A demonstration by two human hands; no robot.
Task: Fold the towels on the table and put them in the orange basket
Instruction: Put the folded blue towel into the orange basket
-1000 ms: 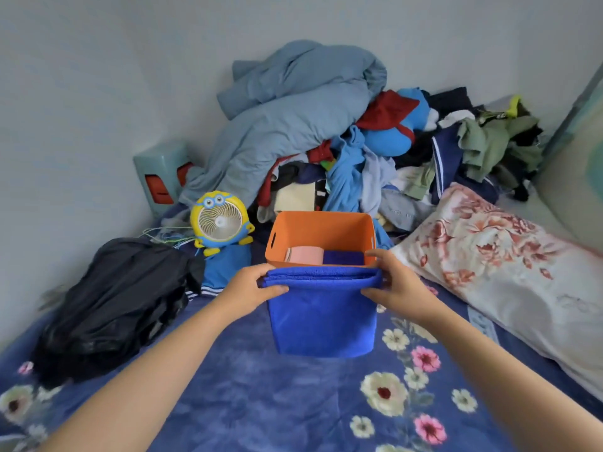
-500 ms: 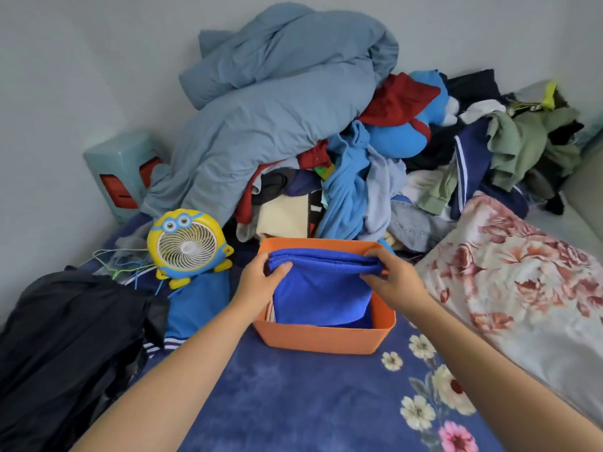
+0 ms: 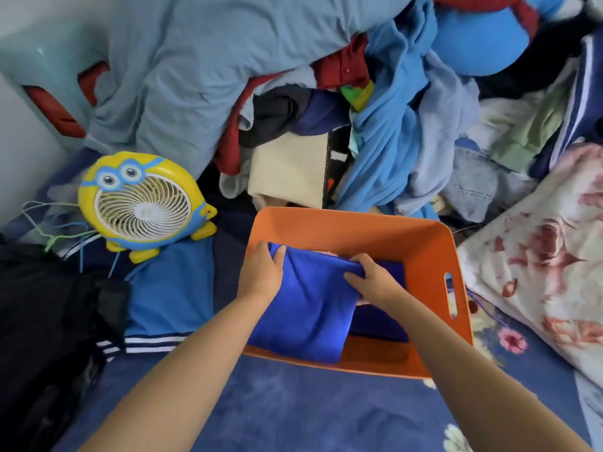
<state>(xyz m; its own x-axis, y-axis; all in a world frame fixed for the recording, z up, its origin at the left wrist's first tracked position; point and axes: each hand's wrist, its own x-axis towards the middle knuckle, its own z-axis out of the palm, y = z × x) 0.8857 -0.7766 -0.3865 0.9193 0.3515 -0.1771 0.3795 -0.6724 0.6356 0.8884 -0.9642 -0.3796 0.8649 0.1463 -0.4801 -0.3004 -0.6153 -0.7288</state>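
The orange basket (image 3: 421, 252) stands in the middle of the view on the blue flowered bed cover. A folded bright blue towel (image 3: 310, 308) lies inside it, at its left side. My left hand (image 3: 261, 275) grips the towel's far left corner, thumb over the top edge. My right hand (image 3: 375, 282) grips the towel's far right corner with curled fingers. A darker blue towel (image 3: 381, 321) lies under and to the right of it, and a sliver of pink cloth shows behind.
A yellow cartoon fan (image 3: 143, 203) stands left of the basket. A big heap of clothes and a grey-blue quilt (image 3: 228, 60) rises behind. A flowered pillow (image 3: 548, 249) lies to the right, a black garment (image 3: 45, 321) to the left.
Both hands carried the folded blue towel from in front of the basket over its rim and down into it. The view moved closer and tilted down.
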